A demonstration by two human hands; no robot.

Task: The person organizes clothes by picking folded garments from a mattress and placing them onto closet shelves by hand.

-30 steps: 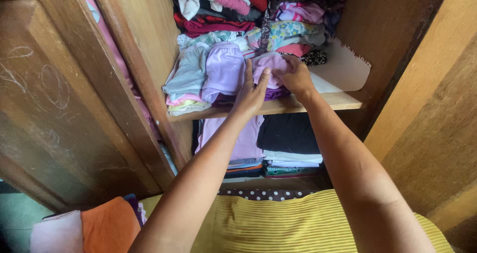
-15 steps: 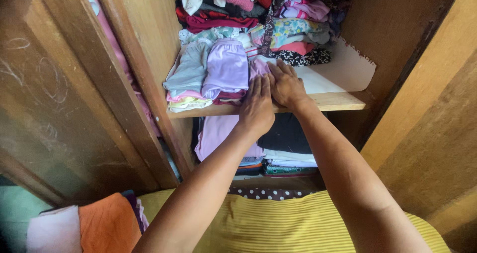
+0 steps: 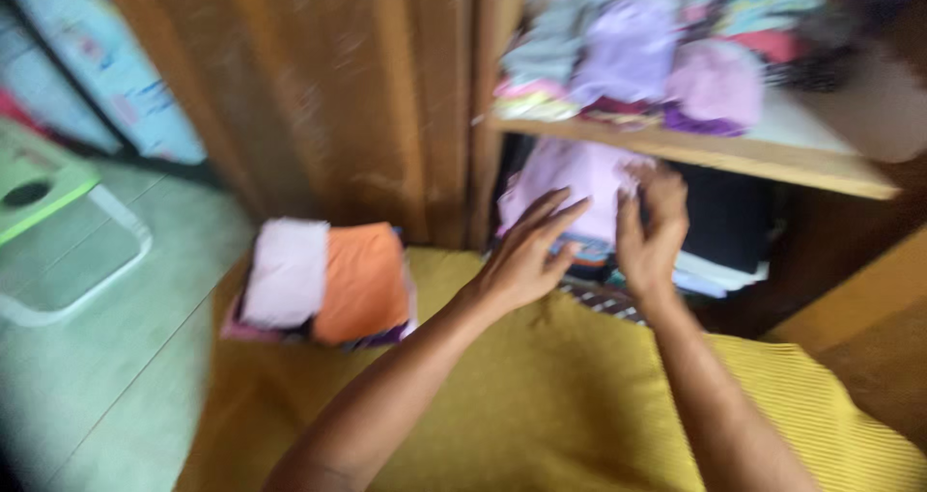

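The whole view is smeared by motion, so edges and small details are hard to read. Both hands hang in front of the lower compartment of a wooden wardrobe (image 3: 386,96), below its shelf board (image 3: 715,154). The left hand (image 3: 526,255) has its fingers spread and straight, its grip open, holding nothing; its fingertips lie just in front of a pale lilac folded garment (image 3: 570,178) on the lower stack. The right hand (image 3: 652,226) has its fingers curled near that garment's right edge; whether its grip actually pinches the cloth cannot be told through the blur. Beside the lilac piece sits a dark folded garment (image 3: 724,217), partly hidden by the right hand. On the shelf above, lilac and pink folded clothes (image 3: 666,67) are cut off by the top edge. Below the arms spreads yellow ribbed fabric (image 3: 541,405). To the left lies a small pile of folded cloths, one pale pink (image 3: 285,270), one orange (image 3: 362,280), beside a greenish floor (image 3: 106,357).
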